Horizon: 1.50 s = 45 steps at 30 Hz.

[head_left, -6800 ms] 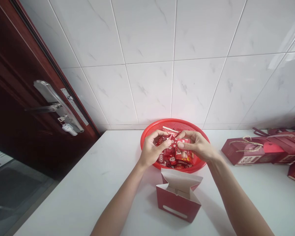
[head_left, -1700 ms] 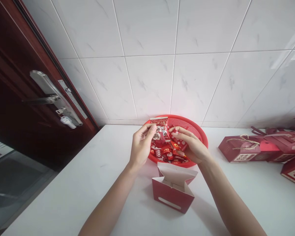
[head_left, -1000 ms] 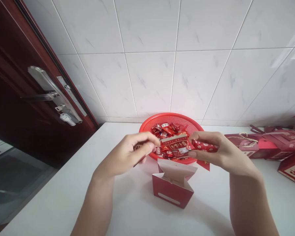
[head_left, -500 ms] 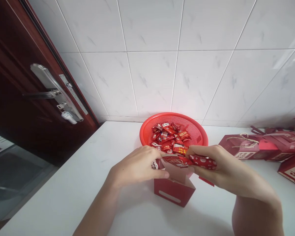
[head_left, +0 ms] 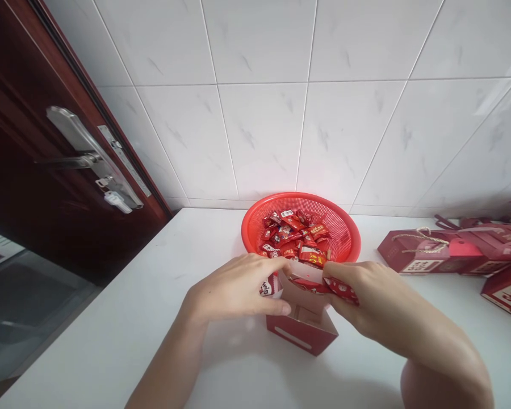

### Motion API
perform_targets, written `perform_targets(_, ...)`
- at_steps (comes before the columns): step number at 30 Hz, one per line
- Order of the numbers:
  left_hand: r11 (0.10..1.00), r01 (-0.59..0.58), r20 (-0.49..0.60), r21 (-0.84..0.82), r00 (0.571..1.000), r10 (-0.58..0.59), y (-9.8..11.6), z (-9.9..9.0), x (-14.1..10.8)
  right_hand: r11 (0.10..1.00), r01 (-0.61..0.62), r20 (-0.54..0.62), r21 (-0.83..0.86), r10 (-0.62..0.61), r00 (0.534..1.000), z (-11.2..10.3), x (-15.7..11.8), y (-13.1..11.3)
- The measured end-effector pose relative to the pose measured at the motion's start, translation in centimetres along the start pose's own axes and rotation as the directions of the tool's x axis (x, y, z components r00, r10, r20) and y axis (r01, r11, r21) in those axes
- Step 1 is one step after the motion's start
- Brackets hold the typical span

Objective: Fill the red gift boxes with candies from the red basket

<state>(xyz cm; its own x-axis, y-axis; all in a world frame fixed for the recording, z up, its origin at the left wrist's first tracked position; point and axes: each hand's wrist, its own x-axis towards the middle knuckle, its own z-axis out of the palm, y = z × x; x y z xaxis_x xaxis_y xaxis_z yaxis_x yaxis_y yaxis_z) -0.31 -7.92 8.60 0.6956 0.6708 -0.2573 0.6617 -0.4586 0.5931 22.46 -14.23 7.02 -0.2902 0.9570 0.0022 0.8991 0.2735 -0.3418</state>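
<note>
A small red paper box [head_left: 297, 336] stands on the white table with its top open and its pale inside showing. My left hand [head_left: 236, 288] grips the box's left side, thumb at the near edge and fingers at the far flap. Between thumb and fingers of my right hand [head_left: 372, 298] is a red candy packet [head_left: 343, 289] with a pale print. Its left end lies across the box opening, just below the raised far flap. Right behind the box sits a red plastic basket [head_left: 247, 227] holding several red-wrapped candies [head_left: 290, 234].
Red gift boxes [head_left: 402, 250], one with a twine handle, stand at the right. A tiled wall [head_left: 259, 136] closes off the back of the white table [head_left: 153, 301]. To the left is a dark red door [head_left: 21, 142] with keys in its lock.
My right hand has lowered the packet into the box opening, and it now sits deeper behind the near edge. My left hand stays on the box, its fingers now further over the far flap.
</note>
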Motion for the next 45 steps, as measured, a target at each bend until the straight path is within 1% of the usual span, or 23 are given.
perform_targets(2,1.0,0.001,-0.005,-0.003,1.0,-0.001,0.0,0.0,-0.1,1.0,-0.022,-0.027,-0.02,0.022,0.999,0.3,0.0,-0.2)
perform_targets(5,0.999,0.038,-0.021,0.02,0.999,-0.037,0.1,0.1,-0.1,0.998,-0.035,-0.065,-0.057,0.031,0.997,0.5,-0.1,-0.2)
perform_targets(7,0.997,0.06,-0.04,0.041,0.997,-0.059,0.1,0.2,-0.2,0.997,-0.022,-0.053,-0.071,0.019,0.998,0.6,-0.2,0.1)
perform_targets(10,0.997,0.062,-0.056,0.052,0.997,-0.059,0.1,0.4,-0.4,0.999,0.011,-0.03,-0.053,-0.013,0.999,0.3,-0.5,0.5)
perform_targets(13,0.996,0.041,-0.056,0.079,0.998,-0.037,0.1,0.7,-0.9,0.997,0.072,-0.041,0.016,-0.072,0.997,-0.6,-0.9,0.6)
perform_targets(16,0.993,0.021,-0.061,0.115,0.998,-0.014,0.3,1.2,-1.7,0.979,0.149,-0.053,0.137,-0.143,0.988,-1.7,-1.3,0.2)
perform_targets(20,0.991,0.025,-0.052,0.133,0.998,-0.018,0.6,1.8,-2.5,0.939,0.186,-0.036,0.289,-0.184,0.982,-2.7,-1.6,-0.5)
perform_targets(23,0.991,0.028,-0.049,0.131,0.999,-0.022,0.8,1.9,-2.5,0.922,0.179,-0.027,0.344,-0.181,0.983,-2.6,-1.6,-0.8)
perform_targets(29,0.992,0.041,-0.034,0.122,0.999,-0.038,0.9,1.7,-1.9,0.864,0.134,0.015,0.486,-0.162,0.987,-1.8,-1.0,-0.7)
perform_targets(33,0.992,0.051,-0.023,0.118,0.999,-0.049,0.9,1.6,-1.7,0.864,0.11,0.015,0.491,-0.135,0.991,-1.6,-0.5,-0.9)
perform_targets(36,0.994,0.03,-0.028,0.103,0.999,-0.027,0.7,1.5,-1.6,0.874,0.089,-0.006,0.478,-0.098,0.995,-1.4,-0.3,-1.0)
perform_targets(40,0.999,0.007,-0.031,0.05,1.0,-0.005,0.5,1.5,-1.5,0.886,0.077,-0.008,0.457,-0.082,0.997,-1.1,-0.2,-1.2)
perform_targets(43,0.999,0.01,-0.031,0.031,0.999,-0.009,0.6,1.5,-1.4,0.892,0.052,0.012,0.449,-0.064,0.998,-0.7,-0.1,-1.2)
perform_targets(45,0.999,0.018,-0.034,0.035,0.999,-0.016,0.7,1.5,-1.5,0.888,0.048,0.034,0.458,-0.072,0.997,-0.6,0.0,-1.3)
